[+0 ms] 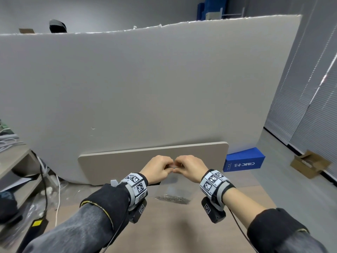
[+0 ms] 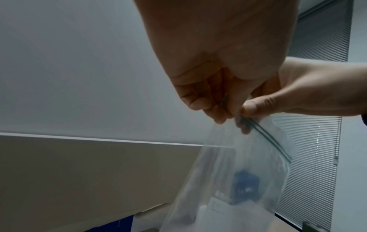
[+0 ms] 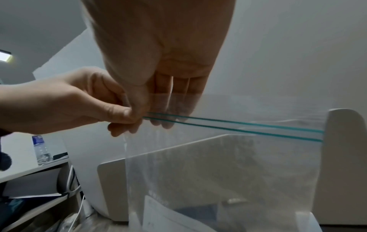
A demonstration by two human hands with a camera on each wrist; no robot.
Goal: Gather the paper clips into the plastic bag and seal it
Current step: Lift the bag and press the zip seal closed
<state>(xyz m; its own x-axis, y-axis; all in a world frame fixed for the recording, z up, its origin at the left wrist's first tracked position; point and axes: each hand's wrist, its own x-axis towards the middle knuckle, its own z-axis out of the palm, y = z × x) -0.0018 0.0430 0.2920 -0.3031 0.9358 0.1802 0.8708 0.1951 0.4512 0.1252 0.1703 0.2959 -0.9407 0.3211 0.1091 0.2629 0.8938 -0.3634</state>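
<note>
Head view: left hand (image 1: pixel 158 168) and right hand (image 1: pixel 189 168) both pinch the plastic bag (image 3: pixel 218 164) at its zip strip (image 3: pixel 238 127); paper clips (image 1: pixel 172 199) lie inside. Slide pinched fingertips rightward along the strip, pressing firmly.

Office: window blinds (image 1: pixel 299 99), grey partition board (image 1: pixel 127 88), desk (image 1: pixel 173 225), cardboard box (image 1: pixel 308 164), cables.

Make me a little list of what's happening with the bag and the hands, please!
left hand: pinches the bag's top edge at the zip strip
right hand: pinches the same top edge, right beside the left hand
plastic bag: clear, hanging from the hands above the table
zip strip: two green lines, seen apart in the right wrist view
paper clips: heaped at the bottom of the bag
table: brown, under the bag
blue box: on the floor at the right
</note>
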